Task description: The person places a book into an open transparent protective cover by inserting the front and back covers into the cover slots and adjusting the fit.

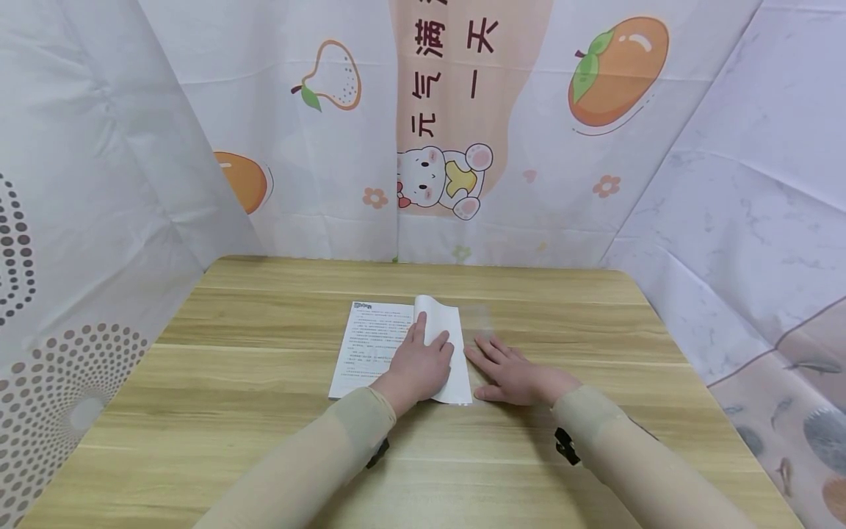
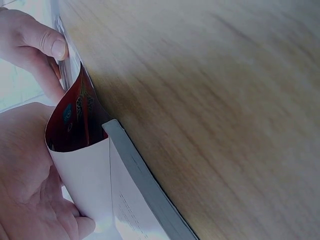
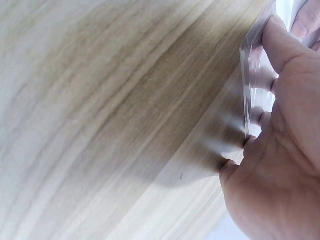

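Note:
A book (image 1: 371, 344) with a printed page facing up lies on the wooden table. Its white right-hand sheet (image 1: 457, 383) curls up in a bend; in the left wrist view, red printing (image 2: 80, 117) shows inside that curl, above the grey page edges (image 2: 150, 182). My left hand (image 1: 421, 365) rests on the curled sheet, index finger straight along the bend. To the right, my right hand (image 1: 510, 376) lies with fingers spread on a clear plastic film (image 3: 246, 90) that sticks out beside the sheet. How the film joins the book is hidden.
The wooden table (image 1: 251, 382) extends around the book. Printed cloths hang behind it (image 1: 297, 184) and at both sides (image 1: 727, 220). A black strap (image 1: 567, 446) sits at my right wrist.

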`<action>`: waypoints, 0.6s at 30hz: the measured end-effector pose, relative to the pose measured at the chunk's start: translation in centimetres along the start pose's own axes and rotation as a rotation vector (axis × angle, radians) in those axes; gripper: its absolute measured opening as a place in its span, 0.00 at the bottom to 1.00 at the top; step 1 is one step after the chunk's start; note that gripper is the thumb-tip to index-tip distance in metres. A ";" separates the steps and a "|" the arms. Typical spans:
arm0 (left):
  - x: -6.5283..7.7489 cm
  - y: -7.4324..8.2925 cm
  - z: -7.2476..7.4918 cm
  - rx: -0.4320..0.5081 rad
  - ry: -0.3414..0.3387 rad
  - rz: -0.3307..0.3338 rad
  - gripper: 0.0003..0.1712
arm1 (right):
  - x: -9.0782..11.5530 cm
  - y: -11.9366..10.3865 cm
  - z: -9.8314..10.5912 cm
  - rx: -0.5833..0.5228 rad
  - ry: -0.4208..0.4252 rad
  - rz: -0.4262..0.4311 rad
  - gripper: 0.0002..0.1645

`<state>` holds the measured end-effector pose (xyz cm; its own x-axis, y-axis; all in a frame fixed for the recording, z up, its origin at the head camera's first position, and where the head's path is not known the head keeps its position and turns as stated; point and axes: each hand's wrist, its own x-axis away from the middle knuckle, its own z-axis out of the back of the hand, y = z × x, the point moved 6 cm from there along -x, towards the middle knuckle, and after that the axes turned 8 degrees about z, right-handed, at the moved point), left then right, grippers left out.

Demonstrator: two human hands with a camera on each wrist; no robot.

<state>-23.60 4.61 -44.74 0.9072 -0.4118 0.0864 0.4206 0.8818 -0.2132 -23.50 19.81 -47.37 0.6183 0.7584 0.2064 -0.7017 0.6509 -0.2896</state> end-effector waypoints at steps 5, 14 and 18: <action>0.0 0.0 0.0 0.003 0.000 0.000 0.24 | 0.0 -0.2 0.1 -0.006 -0.004 -0.004 0.47; 0.0 -0.2 0.1 0.007 0.016 -0.012 0.25 | -0.1 0.0 -0.1 0.016 -0.009 -0.009 0.47; 0.1 -0.3 0.1 0.027 0.015 -0.015 0.26 | -0.1 0.0 0.0 0.017 -0.009 -0.002 0.47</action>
<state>-23.60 4.31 -44.59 0.9005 -0.4284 0.0747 0.4346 0.8812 -0.1859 -23.54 19.72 -47.43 0.6163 0.7575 0.2152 -0.7067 0.6526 -0.2733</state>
